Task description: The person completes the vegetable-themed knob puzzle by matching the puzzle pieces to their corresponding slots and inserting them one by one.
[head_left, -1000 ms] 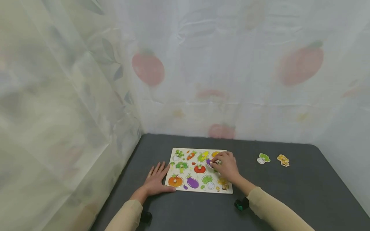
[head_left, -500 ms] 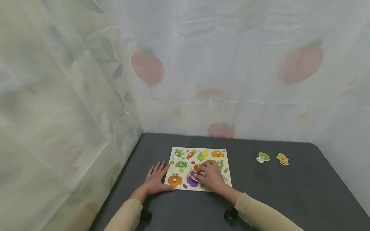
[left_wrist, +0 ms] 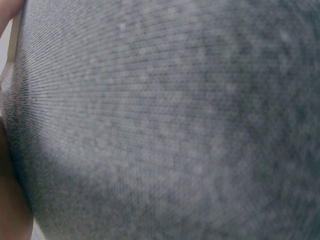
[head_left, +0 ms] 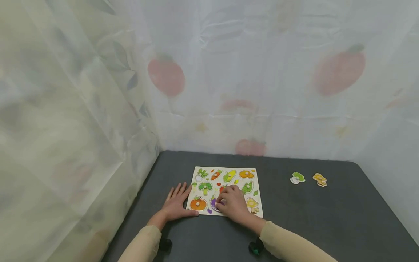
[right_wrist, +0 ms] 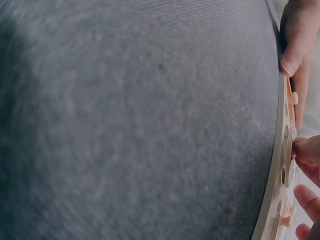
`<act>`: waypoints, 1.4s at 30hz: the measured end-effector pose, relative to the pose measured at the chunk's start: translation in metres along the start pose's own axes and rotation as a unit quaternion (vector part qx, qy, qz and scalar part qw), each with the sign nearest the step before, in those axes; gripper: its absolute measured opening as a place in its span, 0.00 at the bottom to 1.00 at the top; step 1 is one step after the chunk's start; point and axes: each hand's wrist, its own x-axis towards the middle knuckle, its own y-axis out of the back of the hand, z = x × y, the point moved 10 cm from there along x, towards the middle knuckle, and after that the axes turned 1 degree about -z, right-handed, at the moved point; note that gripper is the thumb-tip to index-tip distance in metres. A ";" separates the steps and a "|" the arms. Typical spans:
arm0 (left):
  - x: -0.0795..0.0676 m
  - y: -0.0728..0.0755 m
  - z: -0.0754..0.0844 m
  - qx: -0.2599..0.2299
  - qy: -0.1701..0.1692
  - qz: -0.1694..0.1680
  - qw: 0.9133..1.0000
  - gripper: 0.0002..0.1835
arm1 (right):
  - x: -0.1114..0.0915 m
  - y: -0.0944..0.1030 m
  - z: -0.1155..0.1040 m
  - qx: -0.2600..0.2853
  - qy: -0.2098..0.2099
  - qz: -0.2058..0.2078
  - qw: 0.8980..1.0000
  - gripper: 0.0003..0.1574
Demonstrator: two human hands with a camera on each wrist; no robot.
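Observation:
A wooden vegetable puzzle board [head_left: 255,185] lies flat on the dark table. My right hand [head_left: 233,204] is over its lower middle, pinching an eggplant puzzle piece [head_left: 213,204] by its knob. The piece overlaps the printed eggplant spot, and my fingers cover part of it. In the right wrist view, the piece [right_wrist: 288,157] sits slightly tilted at the board's surface under my thumb and finger. My left hand [head_left: 176,205] rests with spread fingers at the board's left edge, its thumb along the lower left corner. The left wrist view shows mostly grey table cloth.
Two loose pieces lie on the table to the right: a green-and-white cabbage-like piece [head_left: 297,178] and a yellow mushroom piece [head_left: 319,179]. Knobbed pieces such as the pumpkin [head_left: 198,204] and broccoli [head_left: 205,187] sit on the board. Printed curtains hang behind and left.
My right hand has carried the eggplant piece from the board's right side left and nearer to me, onto the printed eggplant, and lowered it there. My left hand has stayed put.

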 end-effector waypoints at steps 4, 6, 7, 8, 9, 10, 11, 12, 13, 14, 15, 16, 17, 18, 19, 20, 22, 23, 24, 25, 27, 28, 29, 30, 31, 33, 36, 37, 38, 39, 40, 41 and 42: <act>0.000 0.001 0.001 0.000 -0.001 0.000 1.000 0.69 | -0.001 -0.002 -0.001 -0.006 0.004 0.004 1.000 0.07; 0.000 0.001 0.002 -0.001 -0.003 0.001 1.000 0.69 | -0.001 -0.003 0.000 -0.014 0.004 0.006 1.000 0.08; 0.000 0.001 0.002 -0.002 -0.004 0.002 1.000 0.69 | -0.001 -0.003 0.000 -0.019 0.005 0.008 1.000 0.08; 0.000 0.001 0.002 -0.001 -0.005 0.003 1.000 0.69 | -0.002 -0.003 0.000 -0.023 0.005 0.009 1.000 0.08; 0.000 0.001 0.002 -0.001 -0.005 0.002 1.000 0.69 | -0.002 -0.003 -0.001 -0.025 0.005 0.010 1.000 0.08; 0.000 0.001 0.002 0.000 -0.006 0.002 1.000 0.69 | -0.002 -0.003 -0.001 -0.025 0.005 0.011 1.000 0.09; 0.000 0.001 0.002 0.000 -0.006 0.002 1.000 0.69 | -0.002 -0.003 -0.002 -0.025 0.005 0.012 1.000 0.09; 0.000 0.001 0.001 0.001 -0.006 0.003 1.000 0.69 | -0.002 -0.003 -0.002 -0.025 0.006 0.013 1.000 0.09; 0.000 0.001 0.001 0.002 -0.005 0.003 1.000 0.69 | -0.002 -0.002 -0.002 -0.025 0.007 0.016 1.000 0.09; 0.000 0.001 0.001 0.002 -0.005 0.002 1.000 0.69 | -0.003 -0.002 -0.002 -0.022 0.008 0.017 1.000 0.09; 0.000 0.001 0.002 0.002 -0.005 0.002 1.000 0.69 | -0.003 -0.002 -0.002 -0.020 0.008 0.019 1.000 0.09; 0.000 0.001 0.002 0.003 -0.005 0.003 1.000 0.69 | -0.003 -0.002 -0.002 -0.020 0.008 0.021 1.000 0.09; 0.000 0.001 0.002 0.002 -0.004 0.002 1.000 0.69 | -0.003 -0.002 -0.002 -0.021 0.008 0.023 0.999 0.09; 0.000 0.001 0.002 0.003 -0.004 0.002 1.000 0.69 | -0.003 -0.002 -0.002 -0.023 0.008 0.025 0.999 0.09; 0.000 0.001 0.002 0.002 -0.004 0.002 1.000 0.69 | -0.003 -0.003 -0.001 -0.024 0.008 0.027 0.999 0.09; 0.000 0.001 0.002 0.002 -0.004 0.001 1.000 0.69 | -0.003 -0.003 -0.001 -0.027 0.009 0.029 0.999 0.09; 0.000 0.001 0.002 0.002 -0.004 0.001 1.000 0.69 | -0.003 -0.003 -0.001 -0.032 0.010 0.031 0.999 0.09; 0.000 0.001 0.002 0.002 -0.004 0.001 1.000 0.69 | -0.003 -0.004 -0.001 -0.034 0.009 0.031 0.999 0.10; 0.000 0.001 0.002 0.002 -0.004 0.001 1.000 0.69 | -0.003 -0.004 -0.001 -0.035 0.009 0.030 0.999 0.10; 0.000 0.001 0.001 0.003 -0.003 0.000 1.000 0.69 | -0.003 -0.004 -0.001 -0.035 0.008 0.029 0.999 0.10; 0.000 0.000 0.001 0.003 -0.003 0.000 1.000 0.69 | -0.003 -0.003 -0.001 -0.034 0.006 0.027 0.999 0.09; 0.000 0.000 0.001 0.004 -0.003 -0.001 1.000 0.69 | -0.003 -0.003 -0.002 -0.033 0.005 0.025 0.999 0.09; 0.000 0.000 0.001 0.004 -0.003 -0.001 1.000 0.69 | -0.003 -0.003 -0.002 -0.032 0.004 0.024 0.999 0.09; 0.000 0.000 0.001 0.004 -0.003 -0.001 1.000 0.69 | -0.003 -0.003 -0.002 -0.031 0.003 0.023 0.999 0.09; 0.000 0.000 0.001 0.004 -0.003 -0.001 1.000 0.69 | -0.003 -0.002 -0.002 -0.030 0.002 0.022 0.999 0.09; 0.000 0.001 0.001 0.001 -0.004 0.000 1.000 0.69 | -0.003 -0.003 -0.002 -0.028 0.000 0.020 0.999 0.09; -0.001 0.001 0.002 -0.001 -0.006 0.002 1.000 0.69 | -0.003 -0.004 0.000 -0.025 -0.002 0.020 0.999 0.09; -0.001 0.001 0.002 -0.002 -0.007 0.002 1.000 0.69 | -0.003 -0.004 0.000 -0.024 -0.002 0.021 1.000 0.09; -0.001 0.002 0.002 -0.003 -0.007 0.003 1.000 0.69 | -0.003 -0.003 0.000 -0.024 -0.002 0.022 0.999 0.09; 0.000 0.001 0.002 -0.003 -0.007 0.002 1.000 0.69 | -0.003 -0.003 0.000 -0.024 -0.001 0.024 0.999 0.09; 0.000 0.001 0.002 -0.003 -0.008 0.002 1.000 0.69 | -0.003 -0.003 0.000 -0.025 0.000 0.025 0.999 0.09; 0.000 0.001 0.002 -0.003 -0.007 0.002 1.000 0.69 | -0.003 -0.003 0.000 -0.025 0.001 0.026 0.999 0.09; 0.000 0.001 0.001 -0.001 -0.007 0.001 1.000 0.69 | -0.003 -0.003 0.000 -0.025 0.002 0.027 0.999 0.09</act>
